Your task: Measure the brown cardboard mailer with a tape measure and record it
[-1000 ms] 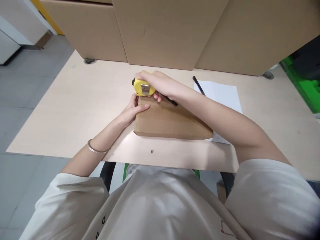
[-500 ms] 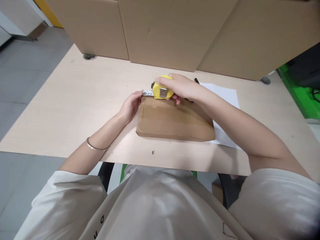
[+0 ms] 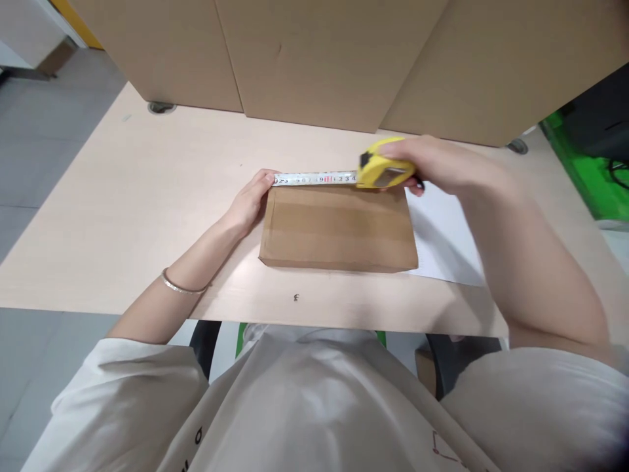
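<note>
A flat brown cardboard box (image 3: pixel 339 229) lies on the table in front of me. Along its far edge runs the white blade (image 3: pixel 314 178) of a yellow tape measure (image 3: pixel 386 167). My right hand (image 3: pixel 417 160) is closed around the tape measure's case, near the box's far right corner. At the far left corner, my left hand (image 3: pixel 253 196) pinches the end of the blade against the box. A dark object, partly hidden, shows beside the fingers of my right hand; I cannot make out what it is.
White paper (image 3: pixel 445 236) lies partly under the box's right side. Large cardboard panels (image 3: pixel 314 65) stand across the back of the pale table (image 3: pixel 171 190). A small dark mark (image 3: pixel 296 297) is near the front edge. Cable holes (image 3: pixel 161 107) sit at the back.
My right hand has moved right with the tape measure, drawing out much more of the blade along the box's far edge. My left hand stays at the far left corner.
</note>
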`<control>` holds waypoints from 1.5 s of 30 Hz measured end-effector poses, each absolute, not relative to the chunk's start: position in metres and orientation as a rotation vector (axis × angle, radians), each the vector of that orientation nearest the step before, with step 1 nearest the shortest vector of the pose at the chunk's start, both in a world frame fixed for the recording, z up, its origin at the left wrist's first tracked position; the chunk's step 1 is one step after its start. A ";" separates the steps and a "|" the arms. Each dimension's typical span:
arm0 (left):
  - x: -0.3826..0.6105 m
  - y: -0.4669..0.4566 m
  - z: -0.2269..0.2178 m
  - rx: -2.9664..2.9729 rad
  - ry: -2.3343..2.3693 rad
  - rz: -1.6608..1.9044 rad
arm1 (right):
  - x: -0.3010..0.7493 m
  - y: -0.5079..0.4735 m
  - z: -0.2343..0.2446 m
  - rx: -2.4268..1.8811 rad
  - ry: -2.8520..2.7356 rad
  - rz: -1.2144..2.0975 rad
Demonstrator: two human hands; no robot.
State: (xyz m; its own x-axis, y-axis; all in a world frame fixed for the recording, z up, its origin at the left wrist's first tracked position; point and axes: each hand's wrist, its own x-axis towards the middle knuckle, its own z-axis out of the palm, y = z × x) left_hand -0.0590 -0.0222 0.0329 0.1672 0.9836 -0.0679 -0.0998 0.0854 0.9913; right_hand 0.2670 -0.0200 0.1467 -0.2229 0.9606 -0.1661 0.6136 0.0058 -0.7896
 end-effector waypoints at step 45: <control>-0.055 -0.029 0.033 0.930 1.015 1.156 | 0.175 -0.039 0.097 -1.201 -2.465 0.262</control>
State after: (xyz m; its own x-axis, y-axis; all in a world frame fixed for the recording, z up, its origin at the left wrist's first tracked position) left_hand -0.0552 -0.0290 0.0330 0.1032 0.9844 -0.1423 -0.2687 0.1654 0.9489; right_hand 0.1747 -0.0389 0.0971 -0.5602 0.7872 0.2579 0.7153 0.6167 -0.3286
